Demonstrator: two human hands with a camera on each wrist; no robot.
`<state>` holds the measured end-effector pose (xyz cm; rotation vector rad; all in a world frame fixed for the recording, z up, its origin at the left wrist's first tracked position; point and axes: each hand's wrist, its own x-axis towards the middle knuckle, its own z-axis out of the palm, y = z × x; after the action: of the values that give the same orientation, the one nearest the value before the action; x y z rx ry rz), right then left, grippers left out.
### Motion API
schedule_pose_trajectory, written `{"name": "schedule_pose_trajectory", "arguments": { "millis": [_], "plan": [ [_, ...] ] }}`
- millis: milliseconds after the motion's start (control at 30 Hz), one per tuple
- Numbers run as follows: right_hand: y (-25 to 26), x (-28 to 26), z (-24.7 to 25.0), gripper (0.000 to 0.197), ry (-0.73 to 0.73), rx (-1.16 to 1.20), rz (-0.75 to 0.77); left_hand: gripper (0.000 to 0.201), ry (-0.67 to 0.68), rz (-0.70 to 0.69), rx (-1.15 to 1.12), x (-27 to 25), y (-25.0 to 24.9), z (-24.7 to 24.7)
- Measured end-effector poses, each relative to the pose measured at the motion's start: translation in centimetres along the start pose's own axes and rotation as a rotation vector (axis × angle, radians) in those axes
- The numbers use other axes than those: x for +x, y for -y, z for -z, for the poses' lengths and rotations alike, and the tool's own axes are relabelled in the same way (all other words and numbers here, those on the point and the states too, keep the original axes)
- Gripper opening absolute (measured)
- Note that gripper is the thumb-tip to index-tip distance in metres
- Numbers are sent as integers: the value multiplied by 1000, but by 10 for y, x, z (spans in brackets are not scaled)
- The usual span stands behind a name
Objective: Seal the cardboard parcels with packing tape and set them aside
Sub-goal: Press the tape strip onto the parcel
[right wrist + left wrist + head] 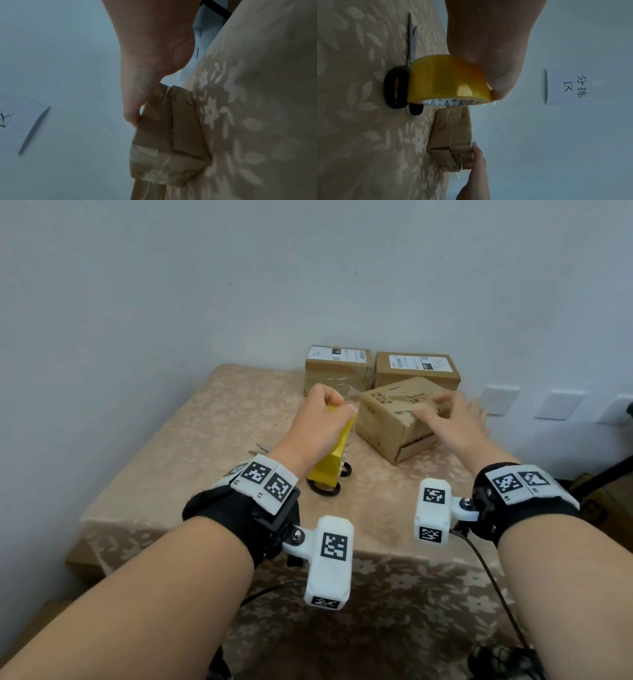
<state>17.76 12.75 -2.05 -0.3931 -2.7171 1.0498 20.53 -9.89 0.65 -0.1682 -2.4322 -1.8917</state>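
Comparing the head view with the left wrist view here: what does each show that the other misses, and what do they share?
Only the head view shows the two labelled boxes by the wall, the wall sockets, and both wrist rigs.

Only the left wrist view shows a white paper sign with printed characters on the wall and the printed core inside the tape roll.

Both show the left hand gripping the yellow tape roll, the black-handled scissors on the patterned cloth, and the right hand resting open on the near parcel.

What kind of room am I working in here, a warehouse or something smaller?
Likely a small makeshift sorting corner in an ordinary room: a cloth-covered table against a plain wall, labelled parcels stacked behind, and a paper wall sign reading "sorting area".
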Motion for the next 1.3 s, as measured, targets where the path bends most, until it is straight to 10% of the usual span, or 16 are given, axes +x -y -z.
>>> {"name": "schedule_pose_trajectory", "arguments": {
  "millis": [200,667,900,1300],
  "plan": [
    [8,-6,1,71,-45,76,-44,12,46,24,35,1,-5,-2],
    [32,-23,13,105,49,-575,236,11,13,135,64,3,-12,14],
    [42,-9,12,117,325,-633,191,11,87,133,53,-1,-14,24],
    [46,-48,36,137,277,-718,16,8,151,32,175,-5,-22,6]
  ]
}}
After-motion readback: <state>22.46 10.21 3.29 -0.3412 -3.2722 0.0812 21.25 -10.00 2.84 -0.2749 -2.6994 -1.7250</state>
